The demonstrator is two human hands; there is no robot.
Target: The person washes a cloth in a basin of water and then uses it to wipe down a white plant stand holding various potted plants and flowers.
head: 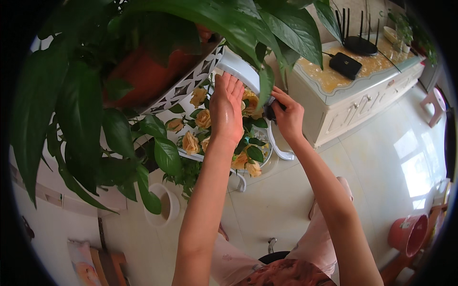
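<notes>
My left hand (227, 114) is held palm up with its fingers stretched out, the fingertips close to the white curved frame (240, 69) of a plant stand. A wet sheen shows on the palm. My right hand (289, 116) pinches a dark cloth (269, 110), bunched beside the stand's frame and partly hidden by a leaf. Peach artificial-looking roses (203, 118) lie below and behind my left hand. At the upper left, a large potted plant with broad green leaves (166, 155) stands in a reddish pot (143, 78) behind a black-and-white patterned rim (189, 80).
A white cabinet (343, 118) at the right carries a black router (359, 45) and a black box (345, 65). On the tiled floor are a white bucket (174, 205), a pink bucket (408, 234) and a pink stool (434, 105). Broad leaves overhang the upper view.
</notes>
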